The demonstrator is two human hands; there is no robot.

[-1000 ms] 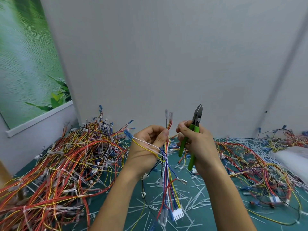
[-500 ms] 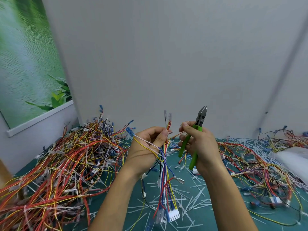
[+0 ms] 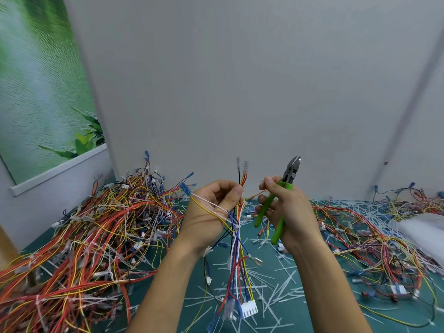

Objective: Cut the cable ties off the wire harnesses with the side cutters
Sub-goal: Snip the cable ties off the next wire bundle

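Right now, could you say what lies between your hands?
In the head view, upright terminal ends of the wire harness stand between left hand and right hand.

The left hand [image 3: 211, 207] grips a wire harness [image 3: 236, 248] upright at the centre. Its wires hang toward six o'clock and end in a white connector [image 3: 249, 310]. Just beside it at three o'clock, the right hand [image 3: 288, 212] holds the green-handled side cutters [image 3: 287, 181], nose pointing to one o'clock. A tangled harness pile [image 3: 96, 236] lies at nine o'clock on the green table [image 3: 300, 318]. Loose white cable ties [image 3: 283, 284] litter the table at five o'clock.
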